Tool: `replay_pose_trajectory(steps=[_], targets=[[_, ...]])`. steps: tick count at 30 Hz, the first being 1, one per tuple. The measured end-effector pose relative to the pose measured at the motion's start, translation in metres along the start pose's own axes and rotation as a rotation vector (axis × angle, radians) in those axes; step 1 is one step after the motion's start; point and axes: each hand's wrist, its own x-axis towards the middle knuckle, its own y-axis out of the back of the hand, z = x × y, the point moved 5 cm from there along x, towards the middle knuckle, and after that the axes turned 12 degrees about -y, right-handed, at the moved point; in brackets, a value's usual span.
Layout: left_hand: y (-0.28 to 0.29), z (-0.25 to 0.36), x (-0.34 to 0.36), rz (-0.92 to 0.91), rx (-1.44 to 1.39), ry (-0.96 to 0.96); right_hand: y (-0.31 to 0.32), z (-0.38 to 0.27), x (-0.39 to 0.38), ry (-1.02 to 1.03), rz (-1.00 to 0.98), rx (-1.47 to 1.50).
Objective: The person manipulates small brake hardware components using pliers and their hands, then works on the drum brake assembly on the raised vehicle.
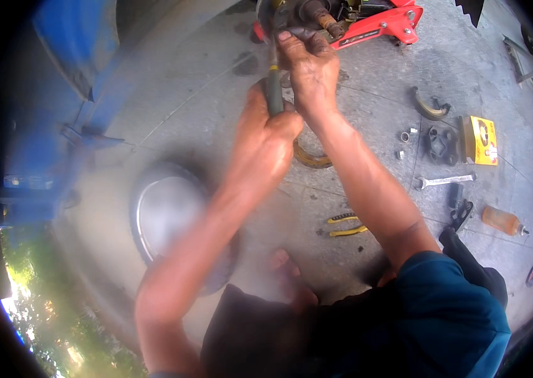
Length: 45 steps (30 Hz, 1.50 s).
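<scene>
My left hand is closed round the dark green grip of a long, thin hand tool, marked by a yellow band. The tool points up and away toward a wheel hub with a rusty spindle. Just right of the tool, my right hand has its fingers bent and pressed at the lower edge of the hub assembly. What lies in those fingers is hidden, and so is the tool's tip. A worn, curved brake shoe lies on the floor, partly covered by my forearms.
A red floor jack stands beside the hub. Right of me lie another brake shoe, a yellow box, a combination wrench, yellow-handled pliers and an orange bottle. A wheel lies at left.
</scene>
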Motion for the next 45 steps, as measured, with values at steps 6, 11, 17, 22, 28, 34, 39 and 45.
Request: replay_pose_trajectory(steps=[6,11,17,22,28,34,39,45], targets=[[-0.010,0.003,0.020,0.055,-0.060,-0.100,-0.001,-0.004,0.017,-0.010,0.027,-0.062],[-0.017,-0.003,0.020,0.116,-0.062,-0.074,0.006,0.007,0.024,-0.007,0.000,-0.014],[-0.023,-0.002,0.019,0.136,-0.078,-0.053,0.007,0.003,0.024,-0.029,-0.017,-0.027],[-0.040,-0.001,0.017,0.156,-0.055,-0.067,0.011,0.007,0.031,-0.053,-0.031,-0.034],[-0.049,0.001,0.021,0.201,-0.017,-0.176,0.010,0.007,0.032,-0.083,-0.049,-0.033],[-0.057,0.011,0.020,0.179,0.176,0.015,0.015,0.011,0.042,-0.136,-0.087,-0.041],[-0.070,-0.004,0.026,0.271,-0.017,-0.008,0.014,0.014,0.049,-0.156,-0.174,0.044],[-0.073,-0.019,0.028,0.307,-0.375,-0.080,0.015,0.008,0.055,-0.144,-0.244,0.007]])
